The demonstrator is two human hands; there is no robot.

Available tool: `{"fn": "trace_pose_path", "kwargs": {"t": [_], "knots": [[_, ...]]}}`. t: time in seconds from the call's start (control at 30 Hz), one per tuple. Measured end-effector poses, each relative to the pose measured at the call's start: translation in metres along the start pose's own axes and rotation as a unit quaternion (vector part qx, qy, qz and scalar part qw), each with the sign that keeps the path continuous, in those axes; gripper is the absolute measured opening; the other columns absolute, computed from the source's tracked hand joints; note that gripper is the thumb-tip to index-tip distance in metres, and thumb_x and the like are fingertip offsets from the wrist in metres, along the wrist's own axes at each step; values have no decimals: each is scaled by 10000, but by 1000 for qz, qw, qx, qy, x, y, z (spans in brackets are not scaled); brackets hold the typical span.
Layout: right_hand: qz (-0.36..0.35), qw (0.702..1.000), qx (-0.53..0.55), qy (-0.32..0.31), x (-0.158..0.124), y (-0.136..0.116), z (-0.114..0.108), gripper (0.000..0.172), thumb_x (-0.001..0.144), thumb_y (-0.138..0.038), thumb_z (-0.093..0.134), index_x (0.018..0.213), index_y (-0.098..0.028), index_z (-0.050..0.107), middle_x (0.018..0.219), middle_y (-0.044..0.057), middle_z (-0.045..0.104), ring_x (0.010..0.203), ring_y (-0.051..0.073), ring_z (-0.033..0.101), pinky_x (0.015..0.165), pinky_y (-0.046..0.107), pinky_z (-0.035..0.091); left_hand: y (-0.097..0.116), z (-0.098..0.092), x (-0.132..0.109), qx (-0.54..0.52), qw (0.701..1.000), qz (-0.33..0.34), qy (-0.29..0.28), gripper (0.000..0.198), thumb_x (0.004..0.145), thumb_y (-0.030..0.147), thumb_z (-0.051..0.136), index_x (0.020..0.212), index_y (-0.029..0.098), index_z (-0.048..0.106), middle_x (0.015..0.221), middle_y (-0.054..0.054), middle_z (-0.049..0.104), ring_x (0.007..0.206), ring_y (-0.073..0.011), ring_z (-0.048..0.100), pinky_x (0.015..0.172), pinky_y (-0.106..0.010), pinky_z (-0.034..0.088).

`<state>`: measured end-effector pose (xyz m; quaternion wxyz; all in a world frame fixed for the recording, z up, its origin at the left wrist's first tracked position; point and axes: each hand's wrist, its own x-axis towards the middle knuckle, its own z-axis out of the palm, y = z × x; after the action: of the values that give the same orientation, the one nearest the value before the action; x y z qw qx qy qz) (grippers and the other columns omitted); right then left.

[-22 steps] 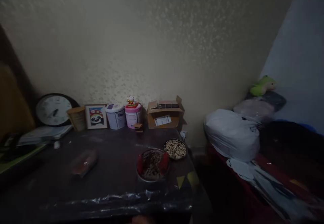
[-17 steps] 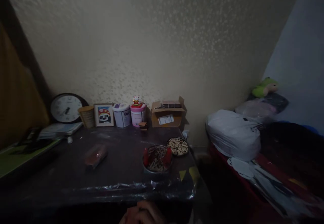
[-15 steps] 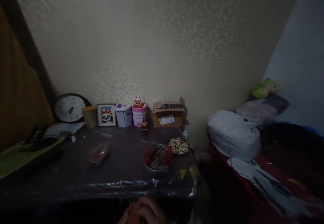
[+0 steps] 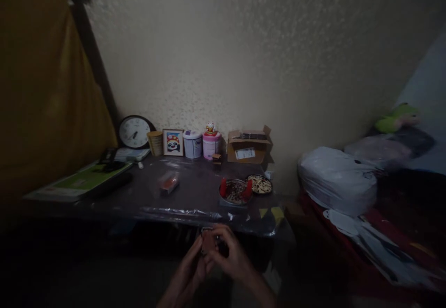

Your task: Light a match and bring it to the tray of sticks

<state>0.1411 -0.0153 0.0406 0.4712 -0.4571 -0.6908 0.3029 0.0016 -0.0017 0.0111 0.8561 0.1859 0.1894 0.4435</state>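
In the head view, both hands are held together in front of the table edge, around a small reddish-brown matchbox point(image 4: 208, 242). My left hand point(image 4: 195, 261) cups it from the left and below. My right hand point(image 4: 230, 254) grips it from the right, with thumb and fingers closed on it. On the table beyond stands a round bowl point(image 4: 235, 200) of dark-tipped sticks, with two red pieces upright at its sides. Beside it lies a dish point(image 4: 260, 185) of pale sticks like matchsticks. A clear-wrapped reddish packet point(image 4: 169, 182) rests farther left.
Along the wall stand a clock point(image 4: 135, 132), a framed panda picture point(image 4: 173, 142), two tins point(image 4: 193, 145), and an open cardboard box point(image 4: 248, 147). A green board point(image 4: 87, 178) lies at left. White bags point(image 4: 337, 178) are piled at right, beyond the plastic-covered table's edge point(image 4: 195, 212).
The camera view has turned left and tilted down, so the table's contents sit farther right and higher. More of both hands and the matchbox shows now.
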Motion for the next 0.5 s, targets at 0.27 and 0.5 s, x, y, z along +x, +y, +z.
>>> {"fn": "trace_pose_path", "kwargs": {"t": [0.27,0.5], "knots": [[124,984,126,27,7,18,-18,240,773,-406,575,738,-170,598,671,-17,596,669,137,566,650,246,433,-1,4,-7,38,999,-31,7,268,821,295,529,1069,200,562,863,-51,698,689,-121,653,632,-223,469],[179,964,197,23,8,12,-15,172,700,-315,616,656,-175,525,526,-62,529,485,92,510,501,203,370,-4,2,-8,38,998,-54,-8,284,836,299,506,1103,206,534,902,-71,690,700,-130,655,649,-240,465]]}}
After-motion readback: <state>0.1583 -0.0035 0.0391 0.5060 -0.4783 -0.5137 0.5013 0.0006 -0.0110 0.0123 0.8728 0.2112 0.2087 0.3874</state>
